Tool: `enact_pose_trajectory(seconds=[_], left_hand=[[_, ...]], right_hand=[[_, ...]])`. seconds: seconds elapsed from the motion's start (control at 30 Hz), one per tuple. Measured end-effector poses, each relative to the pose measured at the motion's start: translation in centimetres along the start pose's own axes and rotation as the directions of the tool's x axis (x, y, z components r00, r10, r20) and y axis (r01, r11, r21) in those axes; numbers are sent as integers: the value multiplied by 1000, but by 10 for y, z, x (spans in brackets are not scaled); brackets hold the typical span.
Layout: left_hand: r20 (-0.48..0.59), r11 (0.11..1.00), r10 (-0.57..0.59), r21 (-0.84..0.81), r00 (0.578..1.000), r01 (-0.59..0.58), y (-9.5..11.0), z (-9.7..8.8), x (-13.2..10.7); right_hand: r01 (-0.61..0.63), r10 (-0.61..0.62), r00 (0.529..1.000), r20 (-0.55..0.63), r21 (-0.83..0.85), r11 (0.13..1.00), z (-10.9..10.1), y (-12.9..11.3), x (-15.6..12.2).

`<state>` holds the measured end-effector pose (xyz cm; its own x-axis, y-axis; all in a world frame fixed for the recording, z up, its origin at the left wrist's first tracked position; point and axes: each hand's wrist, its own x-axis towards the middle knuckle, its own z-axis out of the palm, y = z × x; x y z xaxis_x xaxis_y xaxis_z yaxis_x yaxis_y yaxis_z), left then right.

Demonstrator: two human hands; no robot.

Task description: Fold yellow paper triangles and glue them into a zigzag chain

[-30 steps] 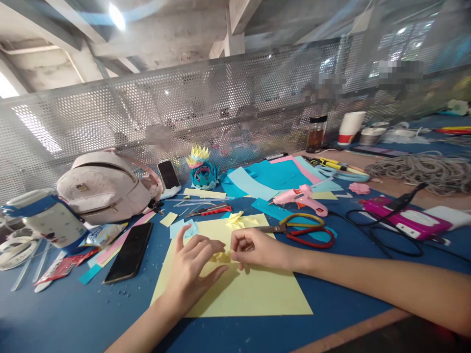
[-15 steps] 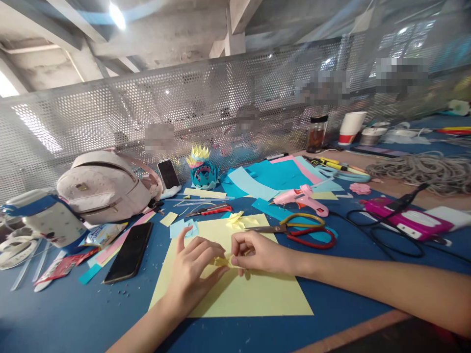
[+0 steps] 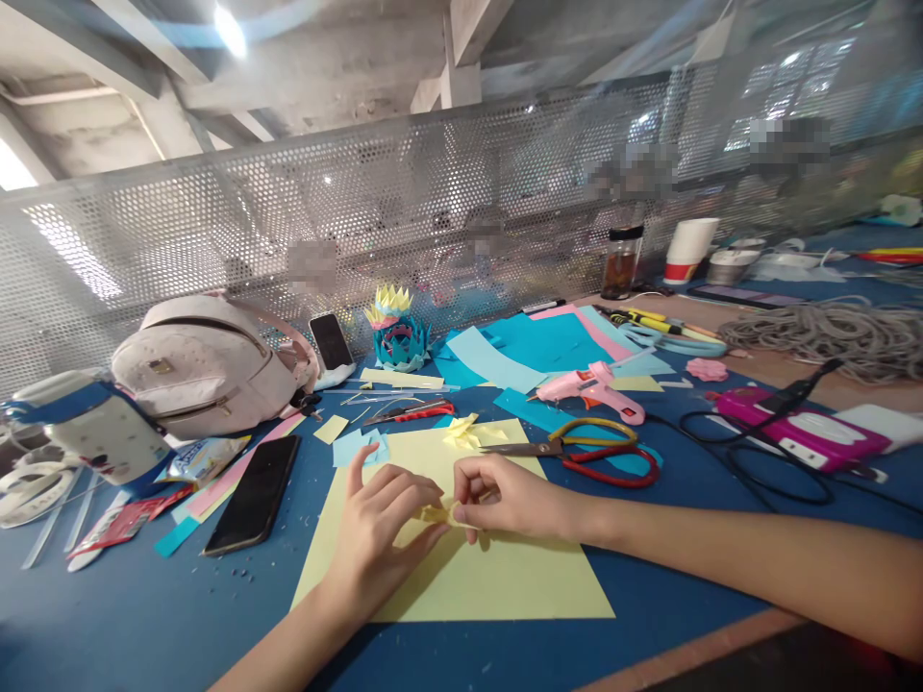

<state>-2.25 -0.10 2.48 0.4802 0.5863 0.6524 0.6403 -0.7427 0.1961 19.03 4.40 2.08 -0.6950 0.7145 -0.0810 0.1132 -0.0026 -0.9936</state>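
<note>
Left hand [image 3: 382,514] and right hand [image 3: 509,495] pinch a small folded yellow paper piece [image 3: 435,514] from opposite sides, apparently to steady it, over mid yellow sheet [image 3: 497,586]; scissors [image 3: 555,448] crowd that sheet's far right corner, so elbow room lies toward the tabletop's [image 3: 505,658] near edge.

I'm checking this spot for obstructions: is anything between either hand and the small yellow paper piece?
Nothing visible is. The fingers of the left hand and right hand meet at the small yellow paper piece, above the yellow sheet. The scissors lie beyond the right hand, clear of that gap.
</note>
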Motion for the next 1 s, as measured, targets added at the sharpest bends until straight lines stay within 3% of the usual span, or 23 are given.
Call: enact_pose_trajectory(seconds=[0.27,0.6,1.0], left_hand=[[35,1000,2,7,999,-3,-3,-1,-1],[97,982,-186,-24,978,189,-12,10,-7],[126,951,-251,-153,960,269,-8,14,-10]], right_hand=[[-3,3,1000,5,-12,1000,0,-1,-1],[129,-140,990,-20,-276,952,0,-3,-3],[125,-166,983,-78,-374,919,0,-3,-2]])
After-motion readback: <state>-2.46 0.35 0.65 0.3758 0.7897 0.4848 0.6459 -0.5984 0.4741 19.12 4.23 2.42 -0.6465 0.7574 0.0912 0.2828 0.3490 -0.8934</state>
